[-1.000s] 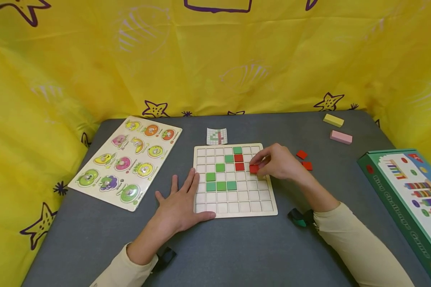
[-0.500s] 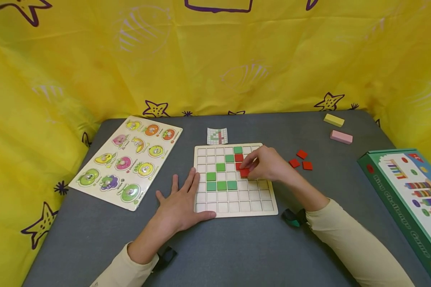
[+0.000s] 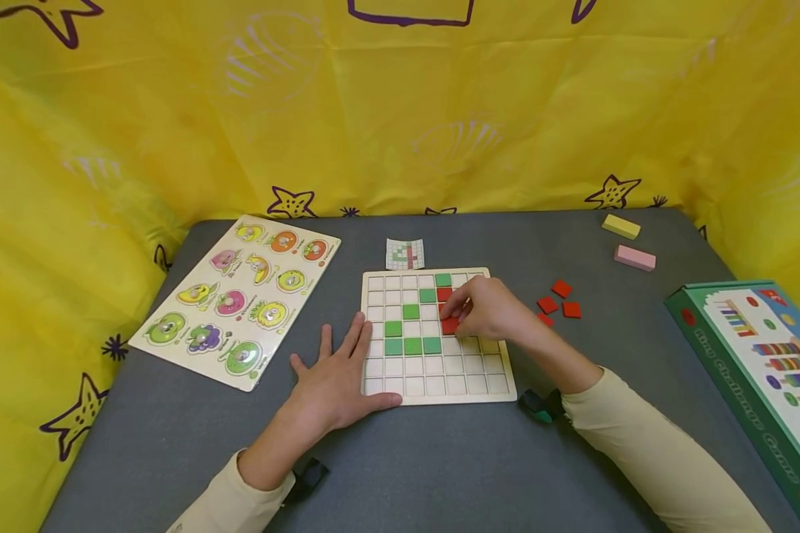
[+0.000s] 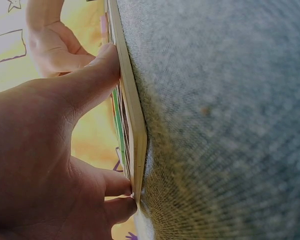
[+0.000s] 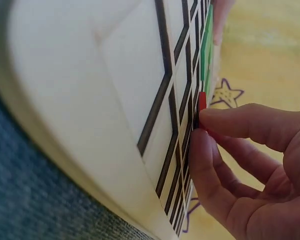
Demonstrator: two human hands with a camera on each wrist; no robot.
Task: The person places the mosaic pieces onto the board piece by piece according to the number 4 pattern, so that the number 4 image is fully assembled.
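A pale wooden grid board (image 3: pixel 453 385) lies on the grey table, bearing several green tiles (image 3: pixel 412 346) and a red tile (image 3: pixel 444 295) in its cells. My right hand (image 3: pixel 490 307) pinches another red tile (image 3: pixel 450 326) between thumb and fingertips, low over the grid below the set red ones. In the right wrist view this red tile (image 5: pixel 202 99) stands edge-on at the board's surface, partly covered by the fingertips. With fingers spread, my left hand (image 3: pixel 333 385) rests at the board's near left corner, thumb on the front edge and fingertips along the left side.
Several loose red tiles (image 3: pixel 572 309) lie right of the board. A small pattern card (image 3: pixel 404 255) sits behind it. Leftward is a fruit puzzle board (image 3: pixel 264 290). A yellow block (image 3: pixel 621 226), a pink block (image 3: pixel 635 257) and a green game box (image 3: pixel 767 355) stand at right.
My right hand has carried the red tile left and slightly toward me, to the column under the other red tiles. More loose red tiles show beside the board. My left hand stays put.
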